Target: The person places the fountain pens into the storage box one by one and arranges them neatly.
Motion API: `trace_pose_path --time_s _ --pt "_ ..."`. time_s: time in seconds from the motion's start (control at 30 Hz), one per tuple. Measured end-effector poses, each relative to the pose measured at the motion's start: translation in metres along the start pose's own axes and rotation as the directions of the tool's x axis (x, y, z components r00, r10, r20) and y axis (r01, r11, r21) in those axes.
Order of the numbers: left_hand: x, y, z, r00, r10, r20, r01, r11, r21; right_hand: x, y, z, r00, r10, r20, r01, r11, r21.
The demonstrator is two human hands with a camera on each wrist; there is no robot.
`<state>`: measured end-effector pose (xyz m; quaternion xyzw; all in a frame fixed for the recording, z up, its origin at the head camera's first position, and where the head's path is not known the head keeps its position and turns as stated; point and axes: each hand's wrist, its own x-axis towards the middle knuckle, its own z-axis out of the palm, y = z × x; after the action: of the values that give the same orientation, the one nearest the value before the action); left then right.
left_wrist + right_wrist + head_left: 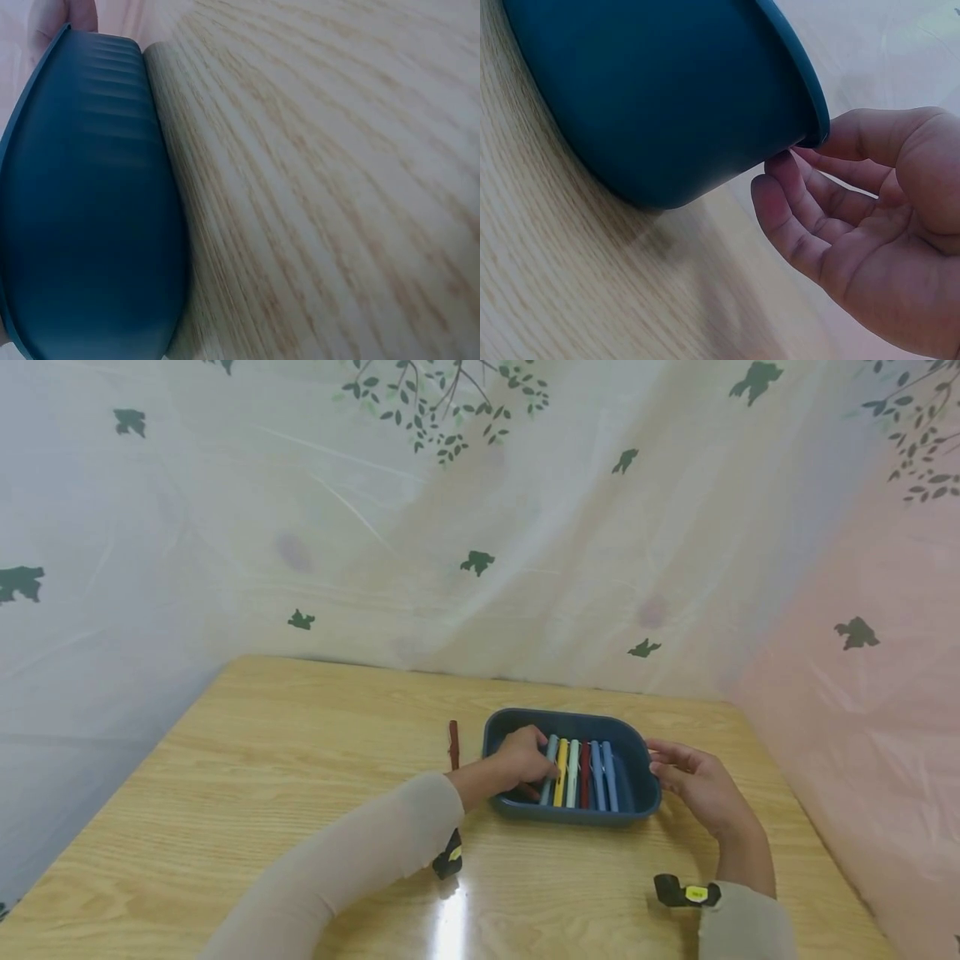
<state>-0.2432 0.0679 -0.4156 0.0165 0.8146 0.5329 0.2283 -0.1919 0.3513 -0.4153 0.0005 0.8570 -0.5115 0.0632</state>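
A dark blue bin with rounded corners stands on the table, holding a row of pens. From the left, a grey-blue pen, a yellow pen, a pale green pen, a dark red pen and two blue pens lie side by side. My left hand reaches over the bin's left end, with thumb and fingertips at the grey-blue pen. Another red pen shows partly under that hand. At the right end, my right hand holds the bin's rim.
A brown-red pen lies on the wooden table left of the bin, partly behind my left forearm. A patterned cloth hangs along the table's far edge. Black wrist devices show below both hands.
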Motion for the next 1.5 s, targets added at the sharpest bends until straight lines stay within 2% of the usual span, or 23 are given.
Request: trace_pose_path --time_s 0.47,0.63,0.8,1.07,1.5 --pt "0.001 0.000 0.004 1.000 0.023 -0.015 -0.022 0.998 0.062 -0.001 0.001 0.000 1.000 0.002 -0.007 -0.002 1.000 0.002" --pt "0.000 0.001 0.004 1.000 0.012 -0.010 -0.011 0.997 0.077 -0.002 0.000 0.000 1.000 0.013 -0.005 -0.013 1.000 -0.007" --pt "0.000 0.002 0.002 1.000 -0.012 0.010 0.011 0.999 0.040 -0.002 -0.001 0.000 1.000 0.018 -0.002 -0.018 1.000 -0.015" --pt "0.002 0.003 -0.007 0.995 -0.037 0.092 0.040 0.999 -0.030 -0.002 -0.003 -0.001 1.000 0.001 0.001 -0.001 1.000 -0.020" --pt "0.007 -0.001 -0.007 0.996 -0.019 0.086 0.024 0.998 -0.065 -0.001 -0.001 -0.002 1.000 -0.028 0.002 0.028 0.999 -0.025"
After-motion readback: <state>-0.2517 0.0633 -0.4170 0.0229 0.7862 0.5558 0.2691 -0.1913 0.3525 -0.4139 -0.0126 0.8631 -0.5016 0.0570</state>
